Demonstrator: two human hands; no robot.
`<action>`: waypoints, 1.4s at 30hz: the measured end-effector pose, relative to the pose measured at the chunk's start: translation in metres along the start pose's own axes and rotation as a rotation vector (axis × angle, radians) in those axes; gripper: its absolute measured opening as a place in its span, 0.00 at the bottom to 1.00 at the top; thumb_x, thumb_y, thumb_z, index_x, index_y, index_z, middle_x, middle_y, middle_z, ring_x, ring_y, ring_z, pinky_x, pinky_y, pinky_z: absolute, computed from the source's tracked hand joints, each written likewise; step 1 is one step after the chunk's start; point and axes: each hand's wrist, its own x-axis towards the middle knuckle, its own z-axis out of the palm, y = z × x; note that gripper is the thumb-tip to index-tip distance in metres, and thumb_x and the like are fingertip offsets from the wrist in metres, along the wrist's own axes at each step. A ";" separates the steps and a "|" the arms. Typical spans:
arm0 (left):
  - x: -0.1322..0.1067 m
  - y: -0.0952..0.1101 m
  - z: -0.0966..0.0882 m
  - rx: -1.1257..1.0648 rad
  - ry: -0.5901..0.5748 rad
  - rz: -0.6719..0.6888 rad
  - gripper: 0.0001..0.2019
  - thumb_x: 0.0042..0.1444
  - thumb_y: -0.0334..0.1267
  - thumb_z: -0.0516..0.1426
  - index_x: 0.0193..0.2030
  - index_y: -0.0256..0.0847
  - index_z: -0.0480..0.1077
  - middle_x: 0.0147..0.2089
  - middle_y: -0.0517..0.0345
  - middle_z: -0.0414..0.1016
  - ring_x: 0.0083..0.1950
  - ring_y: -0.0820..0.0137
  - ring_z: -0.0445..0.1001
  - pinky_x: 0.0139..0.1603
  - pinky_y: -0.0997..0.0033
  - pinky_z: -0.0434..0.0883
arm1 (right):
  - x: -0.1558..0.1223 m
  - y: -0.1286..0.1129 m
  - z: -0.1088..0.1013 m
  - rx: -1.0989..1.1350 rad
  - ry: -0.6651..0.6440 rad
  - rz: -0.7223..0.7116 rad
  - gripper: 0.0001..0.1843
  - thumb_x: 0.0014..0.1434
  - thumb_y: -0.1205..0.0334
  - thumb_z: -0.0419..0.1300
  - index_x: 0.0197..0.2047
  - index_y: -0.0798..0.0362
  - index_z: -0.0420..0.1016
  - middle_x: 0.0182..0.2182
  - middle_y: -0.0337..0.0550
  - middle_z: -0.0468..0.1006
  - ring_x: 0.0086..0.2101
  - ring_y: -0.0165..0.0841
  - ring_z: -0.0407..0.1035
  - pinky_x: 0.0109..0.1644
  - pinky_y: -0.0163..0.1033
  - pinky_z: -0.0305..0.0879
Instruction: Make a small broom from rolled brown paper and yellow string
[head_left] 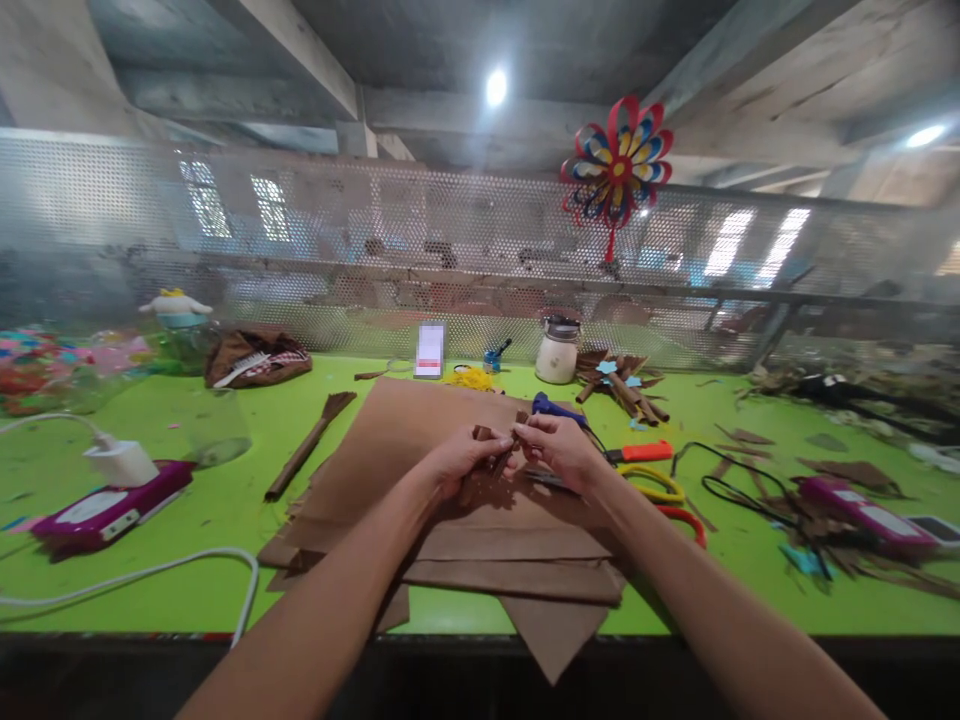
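Observation:
Between both hands is a small piece of brown paper [496,462], its edges uneven and its exact shape partly hidden by fingers. My left hand [459,460] pinches it from the left. On the other side my right hand [559,448] grips its upper end, fingertips nearly touching the left ones. Beneath them lies a stack of brown paper sheets [405,430], spread unevenly toward the front edge. A blue-handled glue gun [559,408] rests just behind my right hand. Scissors with yellow handles [654,484] and an orange-red handle loop [686,522] lie right of my right wrist.
A rolled brown paper stick [311,445] lies left of the stack. Purple power strips [112,508] sit at both sides, with a white charger [120,462] and cable. Behind stand a phone [430,350], a lidded jar [556,352] and several paper rolls [634,395]. Scraps litter the right.

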 end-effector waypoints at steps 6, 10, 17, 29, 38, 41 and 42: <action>0.003 -0.001 -0.004 -0.010 0.000 0.005 0.09 0.45 0.37 0.62 0.30 0.32 0.71 0.27 0.51 0.74 0.25 0.73 0.72 0.23 0.79 0.65 | -0.004 -0.010 -0.005 0.171 -0.063 0.008 0.14 0.47 0.53 0.64 0.31 0.56 0.73 0.25 0.40 0.71 0.24 0.25 0.63 0.28 0.33 0.59; 0.001 0.001 -0.003 0.026 -0.026 -0.017 0.10 0.45 0.38 0.62 0.30 0.32 0.72 0.26 0.50 0.73 0.23 0.75 0.70 0.19 0.81 0.61 | -0.005 -0.009 -0.007 0.174 -0.051 0.025 0.16 0.46 0.54 0.64 0.37 0.54 0.74 0.27 0.40 0.72 0.25 0.26 0.64 0.29 0.33 0.61; -0.002 0.005 0.000 0.106 -0.062 -0.016 0.12 0.46 0.41 0.61 0.29 0.32 0.72 0.26 0.51 0.73 0.22 0.77 0.67 0.17 0.82 0.56 | -0.008 -0.004 -0.005 0.084 -0.050 -0.014 0.12 0.46 0.56 0.65 0.31 0.56 0.74 0.26 0.40 0.71 0.24 0.25 0.62 0.26 0.32 0.58; -0.003 0.007 0.000 0.182 -0.049 0.021 0.15 0.47 0.44 0.60 0.33 0.31 0.73 0.30 0.45 0.75 0.22 0.74 0.69 0.18 0.80 0.58 | -0.010 -0.006 -0.008 0.042 -0.050 -0.027 0.13 0.45 0.55 0.65 0.31 0.56 0.74 0.26 0.39 0.71 0.23 0.25 0.62 0.27 0.33 0.59; -0.002 0.006 -0.001 0.147 -0.004 0.034 0.13 0.44 0.41 0.62 0.33 0.32 0.73 0.29 0.50 0.73 0.23 0.76 0.68 0.20 0.80 0.60 | -0.008 -0.005 -0.011 0.042 -0.035 -0.040 0.12 0.45 0.57 0.65 0.32 0.56 0.75 0.26 0.40 0.72 0.24 0.27 0.64 0.29 0.35 0.61; -0.001 0.005 -0.001 0.139 0.006 0.031 0.13 0.43 0.41 0.62 0.33 0.32 0.73 0.29 0.50 0.73 0.23 0.77 0.68 0.18 0.80 0.58 | -0.008 -0.004 -0.012 0.065 -0.032 -0.034 0.12 0.45 0.58 0.66 0.32 0.56 0.75 0.26 0.39 0.72 0.24 0.27 0.65 0.30 0.35 0.61; -0.001 0.005 -0.002 0.140 0.007 0.031 0.13 0.43 0.41 0.62 0.33 0.32 0.73 0.29 0.50 0.73 0.23 0.77 0.68 0.18 0.80 0.58 | -0.008 -0.004 -0.013 0.071 -0.031 -0.031 0.12 0.44 0.58 0.66 0.32 0.56 0.75 0.25 0.39 0.72 0.24 0.26 0.65 0.30 0.35 0.61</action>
